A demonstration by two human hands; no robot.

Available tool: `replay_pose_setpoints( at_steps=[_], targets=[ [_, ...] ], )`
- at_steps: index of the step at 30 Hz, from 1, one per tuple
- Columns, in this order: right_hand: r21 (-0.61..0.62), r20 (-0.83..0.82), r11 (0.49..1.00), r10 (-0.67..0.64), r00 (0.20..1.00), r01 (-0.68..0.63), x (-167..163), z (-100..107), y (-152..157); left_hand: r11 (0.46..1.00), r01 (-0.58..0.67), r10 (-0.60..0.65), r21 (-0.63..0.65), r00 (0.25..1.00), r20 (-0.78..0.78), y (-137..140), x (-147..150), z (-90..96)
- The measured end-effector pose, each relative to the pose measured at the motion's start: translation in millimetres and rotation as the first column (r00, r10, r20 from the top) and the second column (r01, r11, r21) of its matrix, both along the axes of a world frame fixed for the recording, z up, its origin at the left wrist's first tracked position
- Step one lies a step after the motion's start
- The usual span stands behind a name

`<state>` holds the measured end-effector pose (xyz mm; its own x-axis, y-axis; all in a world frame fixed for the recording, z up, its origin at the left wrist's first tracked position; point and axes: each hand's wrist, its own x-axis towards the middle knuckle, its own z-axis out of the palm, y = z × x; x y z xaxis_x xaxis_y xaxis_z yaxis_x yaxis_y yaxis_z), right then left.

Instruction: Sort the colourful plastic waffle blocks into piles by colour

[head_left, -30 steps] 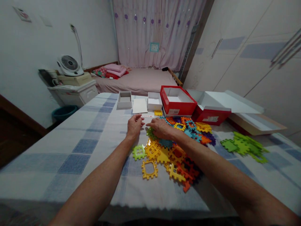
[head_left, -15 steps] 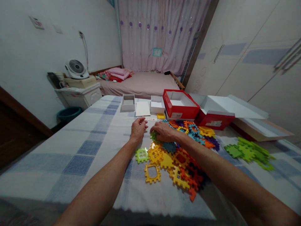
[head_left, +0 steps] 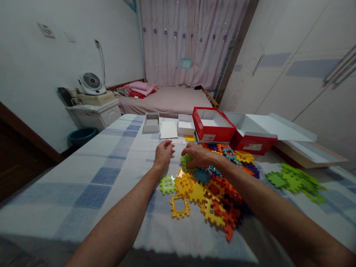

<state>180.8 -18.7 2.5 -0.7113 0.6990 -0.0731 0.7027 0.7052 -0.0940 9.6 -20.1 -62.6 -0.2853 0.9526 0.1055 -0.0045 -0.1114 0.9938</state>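
Observation:
My right hand (head_left: 197, 155) pinches a green toothed plastic building piece (head_left: 186, 161) at the left edge of a heap. My left hand (head_left: 164, 152) rests on the cloth to its left, fingers loosely bent and apart, holding nothing. Just beyond it lies a white printed slip (head_left: 178, 141). A teal piece (head_left: 202, 175) sits below my right hand. Nearer me spread yellow pieces, among them a yellow frame (head_left: 180, 196), and a light green window piece (head_left: 167, 185). Orange pieces (head_left: 229, 215) lie partly under my right forearm.
At the back stand a grey-white box (head_left: 151, 123), a white lid (head_left: 168, 129), a small white box (head_left: 186, 125) and a red box (head_left: 213, 129). Further right are an open red box (head_left: 253, 142) and a green stack of pieces (head_left: 294, 181). A checked cloth (head_left: 111, 178) covers the table.
My right hand has shifted slightly right with the green piece, which now shows more clearly. My left hand has stayed almost still.

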Motion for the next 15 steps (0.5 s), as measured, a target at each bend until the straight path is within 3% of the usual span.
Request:
replay_pose_setpoints(
  at_steps=[5, 8, 10, 13, 15],
  targets=[
    [-0.022, -0.243, 0.988, -0.153, 0.958, 0.153, 10, 2, 2, 0.999, -0.037, 0.036, 0.021, 0.999, 0.03, -2, 0, 3.4],
    [-0.01, -0.431, 0.963, -0.248, 0.868, 0.27, 13, 12, -3, 0.996, -0.081, 0.078, 0.041, 0.995, 0.059, -2, -1, 6.8],
    [-0.026, -0.535, 0.96, -0.25, 0.807, 0.28, 10, 20, -10, 0.993, -0.11, 0.106, 0.049, 0.992, 0.075, -2, -2, 8.3],
    [-0.223, -0.558, 0.974, -0.168, 0.813, 0.048, -2, 29, -31, 0.989, -0.143, 0.138, 0.05, 0.986, 0.094, 0, -4, 9.1],
    [-0.343, -0.475, 0.931, -0.057, 0.878, -0.125, -15, 29, -50, 0.987, -0.153, 0.148, 0.042, 0.984, 0.102, 2, -5, 9.0]
  ],
)
